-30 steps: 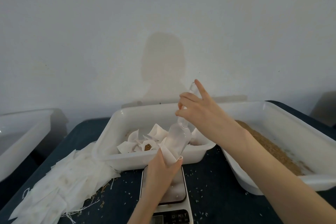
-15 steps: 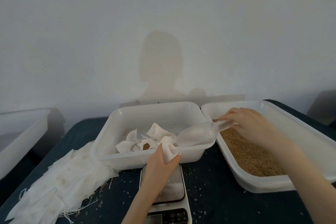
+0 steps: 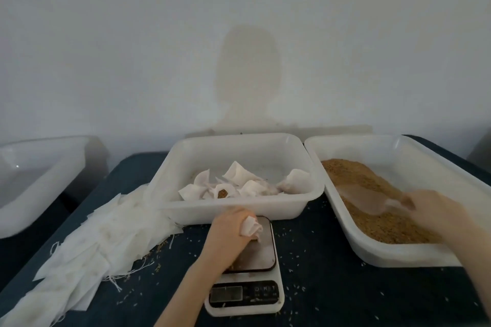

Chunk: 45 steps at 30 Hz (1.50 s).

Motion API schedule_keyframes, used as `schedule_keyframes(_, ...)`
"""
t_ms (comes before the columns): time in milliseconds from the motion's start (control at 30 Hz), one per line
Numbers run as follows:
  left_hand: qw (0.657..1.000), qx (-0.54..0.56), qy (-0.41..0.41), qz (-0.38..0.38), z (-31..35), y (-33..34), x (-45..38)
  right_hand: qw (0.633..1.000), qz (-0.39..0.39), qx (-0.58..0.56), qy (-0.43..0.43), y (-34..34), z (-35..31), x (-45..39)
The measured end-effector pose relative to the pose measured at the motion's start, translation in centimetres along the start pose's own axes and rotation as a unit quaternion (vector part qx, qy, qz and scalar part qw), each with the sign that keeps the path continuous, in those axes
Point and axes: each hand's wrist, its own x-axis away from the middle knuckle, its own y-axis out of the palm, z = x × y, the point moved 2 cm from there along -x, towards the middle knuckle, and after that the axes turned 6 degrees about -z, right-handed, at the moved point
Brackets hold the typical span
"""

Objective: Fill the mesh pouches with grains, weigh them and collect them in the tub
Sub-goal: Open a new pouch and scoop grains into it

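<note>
Pouch (image 3: 251, 228), pinched in your left hand (image 3: 231, 233), has dropped onto the scale (image 3: 255, 249) at lower centre, while your right hand (image 3: 435, 210), blurred, has carried the scoop (image 3: 369, 200) it grips from the pouch mouth into the grains (image 3: 372, 180), so you are likely topping up. Centre tub (image 3: 239, 210) holds several filled pouches (image 3: 239, 186); the right tub (image 3: 398, 255) holds loose grain.

White tubs (image 3: 239, 210), white mesh pouches (image 3: 111, 236), brown grains (image 3: 372, 188), dark blue table (image 3: 345, 300), white scale (image 3: 247, 308)
</note>
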Motion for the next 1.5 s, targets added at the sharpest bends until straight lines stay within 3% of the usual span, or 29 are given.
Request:
schedule_keyframes(67,0.999,-0.032,0.003,0.007,-1.3,-0.1,0.6,0.999,-0.024,0.032,-0.013,0.8,-0.5,-0.2)
schedule_keyframes(200,0.999,0.017,0.027,-0.037,-2.3,-0.1,1.9,0.998,-0.031,0.06,-0.008,1.0,-2.0,0.1)
schedule_keyframes(300,0.996,0.062,0.051,-0.036,-2.6,-0.4,2.9,0.997,0.068,0.012,-0.029,-0.4,-4.7,1.7)
schedule_keyframes(433,0.99,0.123,0.046,-0.046,-3.6,-1.0,4.2,0.966,0.156,-0.149,-0.142,-2.4,-10.7,5.5)
schedule_keyframes(567,0.982,0.177,0.032,-0.051,-5.2,-1.6,5.4,0.952,0.092,-0.175,-0.234,-0.8,-16.5,7.7)
schedule_keyframes(733,0.964,0.254,0.0,-0.074,-7.5,-2.0,6.3,0.945,0.049,-0.207,-0.247,2.6,-19.8,7.8)
schedule_keyframes(1000,0.951,0.302,-0.005,-0.063,-8.5,-2.2,6.9,0.928,0.031,-0.229,-0.293,2.9,-23.7,9.7)
schedule_keyframes(1300,0.948,0.315,-0.019,-0.027,-9.2,-1.9,6.8,0.905,0.047,-0.155,-0.394,2.8,-28.2,13.0)
schedule_keyframes(1500,0.943,0.332,-0.029,-0.005,-9.3,-2.3,7.1,0.922,0.073,-0.116,-0.363,2.6,-29.1,12.7)
